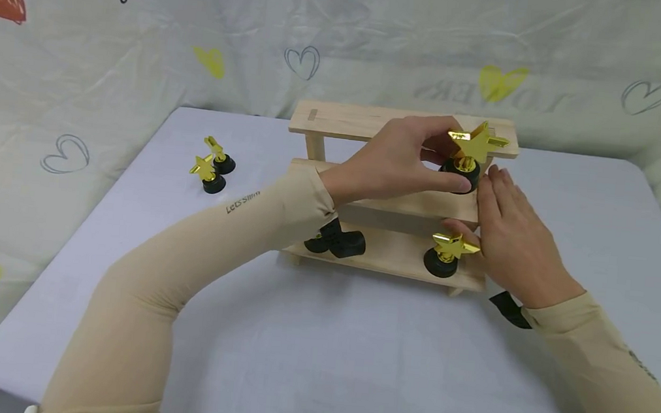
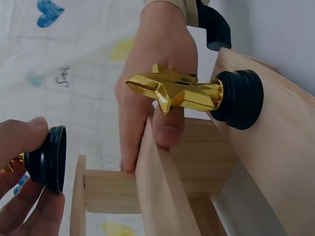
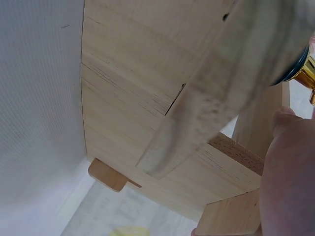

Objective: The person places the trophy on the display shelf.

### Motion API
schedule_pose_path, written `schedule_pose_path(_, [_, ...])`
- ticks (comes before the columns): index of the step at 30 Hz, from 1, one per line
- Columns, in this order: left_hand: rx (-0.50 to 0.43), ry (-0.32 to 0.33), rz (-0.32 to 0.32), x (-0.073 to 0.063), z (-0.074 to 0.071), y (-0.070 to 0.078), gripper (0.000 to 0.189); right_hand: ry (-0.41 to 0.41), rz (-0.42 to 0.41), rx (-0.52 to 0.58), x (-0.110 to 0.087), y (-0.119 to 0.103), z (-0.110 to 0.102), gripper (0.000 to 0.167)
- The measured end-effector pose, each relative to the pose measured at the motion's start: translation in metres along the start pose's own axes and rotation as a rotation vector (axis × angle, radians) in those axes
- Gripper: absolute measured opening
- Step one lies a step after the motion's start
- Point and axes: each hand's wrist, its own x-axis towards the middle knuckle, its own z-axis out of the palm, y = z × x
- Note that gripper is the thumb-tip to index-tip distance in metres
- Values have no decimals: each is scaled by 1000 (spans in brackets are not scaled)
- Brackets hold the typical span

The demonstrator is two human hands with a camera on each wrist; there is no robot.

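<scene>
My left hand grips a gold star trophy by its round black base, above the right end of the middle board of a wooden shelf stand. In the left wrist view that base is tilted, its underside edge facing the boards. My right hand holds the stand's right end, fingers extended along the side and thumb below the middle board. Beside that thumb, another star trophy stands on the lowest board. A black base at that board's left end is mostly hidden by the left wrist.
Two more star trophies stand close together on the white table, left of the stand. A top board runs along the stand's back. Behind the table hangs a pale printed cloth.
</scene>
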Motion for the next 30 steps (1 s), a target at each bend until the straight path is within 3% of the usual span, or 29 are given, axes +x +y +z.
schedule_pose_path(9, [145, -103, -41, 18, 10, -8, 37, 100, -104, -50, 0, 2, 4, 89])
schedule_pose_path(15, [225, -141, -86, 25, 17, -9, 38, 43, -76, -29, -1, 2, 0, 92])
schedule_pose_path(20, [307, -128, -103, 24, 19, -12, 41, 13, -51, -28, 1, -1, -2, 93])
schedule_pose_path(30, [368, -91, -113, 24, 26, -18, 29, 6, -54, -33, 1, -1, -4, 93])
